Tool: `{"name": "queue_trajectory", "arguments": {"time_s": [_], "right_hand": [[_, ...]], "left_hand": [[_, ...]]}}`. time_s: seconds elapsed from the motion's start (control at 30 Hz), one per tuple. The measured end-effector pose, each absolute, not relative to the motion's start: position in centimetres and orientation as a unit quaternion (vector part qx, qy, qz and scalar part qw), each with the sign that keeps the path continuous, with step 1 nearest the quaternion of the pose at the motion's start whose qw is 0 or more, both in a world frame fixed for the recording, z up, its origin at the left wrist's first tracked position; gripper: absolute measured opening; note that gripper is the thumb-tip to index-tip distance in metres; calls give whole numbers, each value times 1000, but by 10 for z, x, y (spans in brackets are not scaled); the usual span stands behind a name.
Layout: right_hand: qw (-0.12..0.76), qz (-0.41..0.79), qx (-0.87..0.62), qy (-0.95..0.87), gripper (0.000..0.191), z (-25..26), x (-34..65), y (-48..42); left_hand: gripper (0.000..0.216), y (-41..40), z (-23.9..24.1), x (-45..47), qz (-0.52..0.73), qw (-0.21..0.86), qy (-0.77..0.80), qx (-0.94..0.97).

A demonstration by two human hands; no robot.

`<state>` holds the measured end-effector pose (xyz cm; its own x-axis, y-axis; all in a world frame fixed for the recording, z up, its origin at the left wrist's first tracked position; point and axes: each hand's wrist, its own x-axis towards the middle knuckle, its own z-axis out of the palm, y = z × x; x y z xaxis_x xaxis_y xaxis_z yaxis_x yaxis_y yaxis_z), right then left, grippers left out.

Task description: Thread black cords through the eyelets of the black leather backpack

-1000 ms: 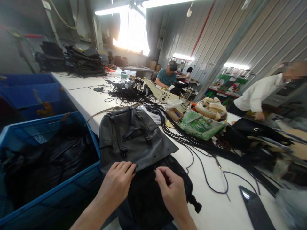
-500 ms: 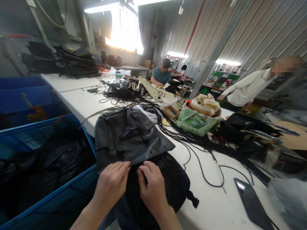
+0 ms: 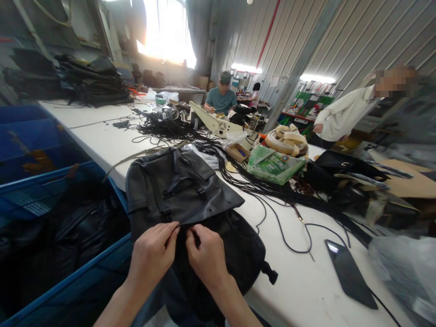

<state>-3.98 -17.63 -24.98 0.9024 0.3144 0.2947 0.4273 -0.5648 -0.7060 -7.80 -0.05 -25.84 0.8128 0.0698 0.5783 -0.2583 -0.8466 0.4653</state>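
Black bag (image 3: 195, 206), long axis away, slightly leftward

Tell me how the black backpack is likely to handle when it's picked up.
The black backpack will probably sag rather than stay stiff, since its material creases and lies slumped. It seems unlikely to roll, lying broad and fairly flat. The black buckle sticking out from its side may dangle or swing, as it appears attached only at one end.

Bare on left hand (image 3: 153, 249) and right hand (image 3: 208, 259) alike, and bare again along both forearms (image 3: 117, 303) to the view's lower edge. Tapers smoothly toward slender wrists (image 3: 223, 285), then broadens again toward rounded knuckles (image 3: 215, 240) and slim fingers (image 3: 169, 230).
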Motion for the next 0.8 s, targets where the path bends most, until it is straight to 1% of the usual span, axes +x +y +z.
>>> {"name": "queue_trajectory", "arguments": {"time_s": [0.2, 0.3, 0.4, 0.53, 0.67, 0.73, 0.8], "right_hand": [[435, -63, -879, -183, 22, -254, -39, -170], [458, -59, -870, -175, 26, -256, -37, -166], [476, -59, -861, -171, 32, -259, -38, -164], [502, -46, -845, -178, 32, -263, -39, -163], [519, -42, -835, -178, 32, -263, -38, -162], [524, -39, -831, -181, 31, -260, -37, -163], [529, -29, -826, -192, 26, -257, -38, -167]], "left_hand": [[21, -1, -259, -79, 289, 291, -43, 911], [20, -2, -256, -82, 278, 319, -42, 905], [23, 0, -254, -82, 227, 400, -26, 888], [29, 7, -249, -70, 133, 537, 61, 831], [19, 8, -240, -50, 77, 570, 32, 818], [19, 5, -235, -42, 82, 574, 26, 814], [22, 4, -227, -35, 98, 582, 38, 806]]}}
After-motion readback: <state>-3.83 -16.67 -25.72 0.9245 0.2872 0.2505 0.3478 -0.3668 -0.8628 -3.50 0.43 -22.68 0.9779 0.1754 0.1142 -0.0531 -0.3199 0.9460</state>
